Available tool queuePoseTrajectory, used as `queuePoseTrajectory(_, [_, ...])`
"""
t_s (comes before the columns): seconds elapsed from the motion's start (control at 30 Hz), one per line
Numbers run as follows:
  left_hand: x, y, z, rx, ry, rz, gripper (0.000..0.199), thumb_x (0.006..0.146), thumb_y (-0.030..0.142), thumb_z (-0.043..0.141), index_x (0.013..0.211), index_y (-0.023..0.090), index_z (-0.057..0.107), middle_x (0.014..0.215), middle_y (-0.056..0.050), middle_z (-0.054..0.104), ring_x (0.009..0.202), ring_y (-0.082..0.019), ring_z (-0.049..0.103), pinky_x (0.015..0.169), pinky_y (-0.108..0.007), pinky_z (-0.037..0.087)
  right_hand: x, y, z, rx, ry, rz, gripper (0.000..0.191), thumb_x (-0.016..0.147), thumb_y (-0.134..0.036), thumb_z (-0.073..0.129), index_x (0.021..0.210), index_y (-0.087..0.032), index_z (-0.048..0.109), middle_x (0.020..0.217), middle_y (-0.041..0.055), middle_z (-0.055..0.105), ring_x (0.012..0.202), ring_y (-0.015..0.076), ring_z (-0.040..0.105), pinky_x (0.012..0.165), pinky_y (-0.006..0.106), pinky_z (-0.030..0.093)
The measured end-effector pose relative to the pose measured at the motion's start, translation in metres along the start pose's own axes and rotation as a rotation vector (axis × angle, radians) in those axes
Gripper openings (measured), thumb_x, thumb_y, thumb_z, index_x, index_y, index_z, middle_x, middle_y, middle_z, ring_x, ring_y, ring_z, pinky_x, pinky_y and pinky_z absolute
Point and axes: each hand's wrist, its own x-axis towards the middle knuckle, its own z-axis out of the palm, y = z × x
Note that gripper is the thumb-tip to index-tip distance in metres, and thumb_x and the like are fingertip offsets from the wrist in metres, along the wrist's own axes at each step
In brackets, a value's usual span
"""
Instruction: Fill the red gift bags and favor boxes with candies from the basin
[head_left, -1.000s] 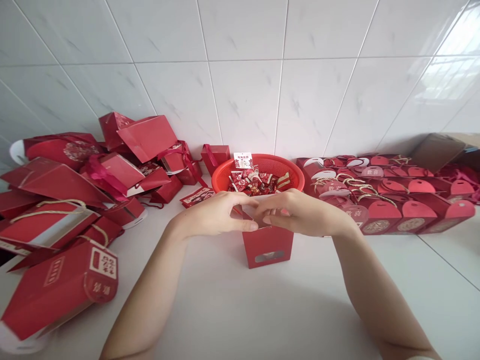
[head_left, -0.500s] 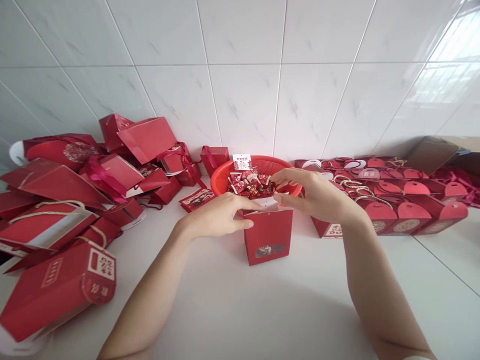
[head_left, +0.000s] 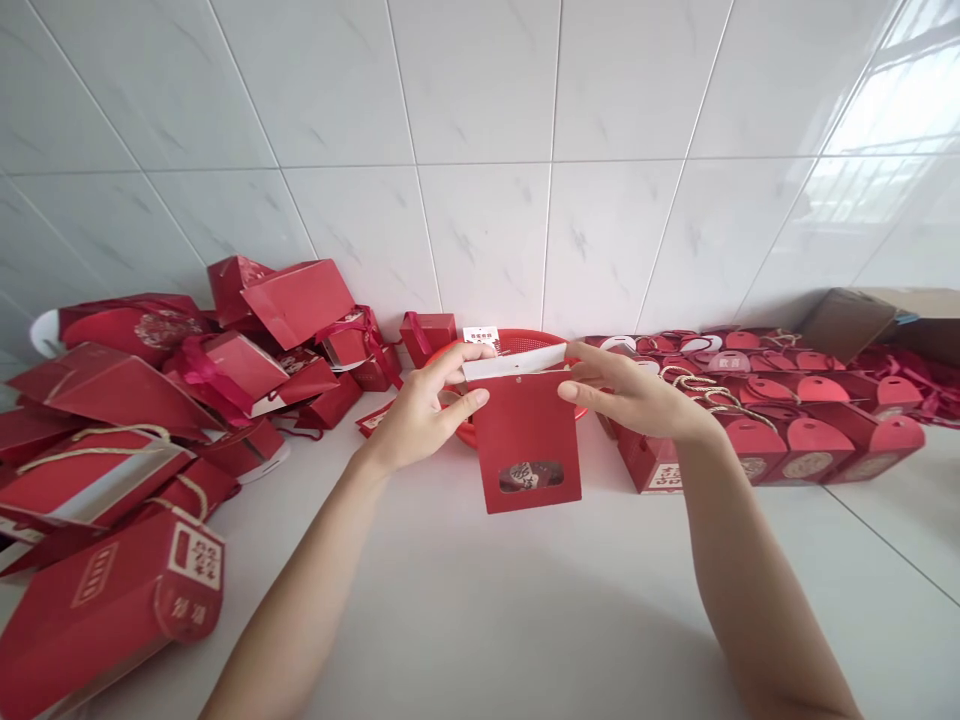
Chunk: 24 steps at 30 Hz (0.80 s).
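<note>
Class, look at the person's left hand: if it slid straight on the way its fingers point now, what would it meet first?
The left hand would first meet the windowed red paper bag, whose top edge it touches; across it, the right hand seems next, though depth is unclear.

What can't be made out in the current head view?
Head view:
Red windowed paper box: most contents, behind its front panel.
Red plastic basket: most contents, behind that box.
Right hand: some fingertips, behind that box.
Brown cardboard box: right end, cut by frame.
White card: print too small.
</note>
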Motion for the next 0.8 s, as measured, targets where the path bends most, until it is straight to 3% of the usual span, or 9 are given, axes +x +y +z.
queuePoseTrajectory(0.1, [0.0028, -0.0010, 0.0009, -0.016, 0.030, 0.050, 0.026, 0.092, 0.030, 0.059, 0.116, 0.024, 0.064, 0.125, -0.005, 0.068, 0.111, -0.023, 0.066, 0.091, -0.034, 0.057, 0.0023, 0.0028, 0.0006, 0.088, 0.018, -0.048, 0.049, 0.095, -0.065, 0.048, 0.111, -0.022, 0.065, 0.093, 0.0065, 0.071, 0.090, 0.0230, 0.067, 0.074, 0.034, 0.055])
queuePoseTrajectory(0.2, [0.0035, 0.0001, 0.0015, -0.033, 0.030, 0.068, 0.018, 0.092, 0.031, 0.059, 0.105, 0.022, 0.067, 0.112, -0.005, 0.072, 0.108, -0.023, 0.067, 0.089, -0.033, 0.058, 0.0043, 0.0046, 0.0021, 0.131, 0.073, -0.043, 0.055, 0.097, -0.067, 0.040, 0.102, -0.020, 0.069, 0.086, 0.0068, 0.070, 0.087, 0.0224, 0.066, 0.074, 0.034, 0.054])
queuePoseTrajectory(0.47, [0.0021, 0.0016, 0.0048, -0.053, 0.004, 0.040, 0.016, 0.090, 0.030, 0.059, 0.098, 0.021, 0.069, 0.102, -0.005, 0.073, 0.098, -0.022, 0.068, 0.067, -0.026, 0.057, 0.0053, -0.0012, 0.0043, 0.127, 0.091, 0.037, 0.040, 0.094, -0.054, 0.058, 0.096, -0.017, 0.070, 0.081, 0.0043, 0.066, 0.075, 0.0170, 0.062, 0.063, 0.027, 0.048])
queuePoseTrajectory(0.67, [0.0026, 0.0009, 0.0067, -0.071, -0.013, 0.079, 0.015, 0.090, 0.025, 0.056, 0.087, 0.020, 0.070, 0.091, -0.004, 0.074, 0.088, -0.020, 0.070, 0.072, -0.028, 0.058, 0.0053, -0.0004, 0.0045, 0.122, 0.075, 0.044, 0.021, 0.090, -0.037, 0.064, 0.093, -0.016, 0.068, 0.076, 0.0026, 0.067, 0.068, 0.0152, 0.062, 0.061, 0.027, 0.048])
queuePoseTrajectory(0.8, [0.0024, 0.0018, 0.0056, -0.067, -0.030, 0.060, 0.016, 0.090, 0.024, 0.056, 0.089, 0.020, 0.071, 0.092, -0.005, 0.075, 0.087, -0.021, 0.070, 0.067, -0.028, 0.058, 0.0070, 0.0009, 0.0057, 0.078, 0.111, 0.045, 0.016, 0.086, -0.031, 0.066, 0.088, -0.016, 0.069, 0.075, 0.0026, 0.067, 0.067, 0.0158, 0.062, 0.064, 0.030, 0.050])
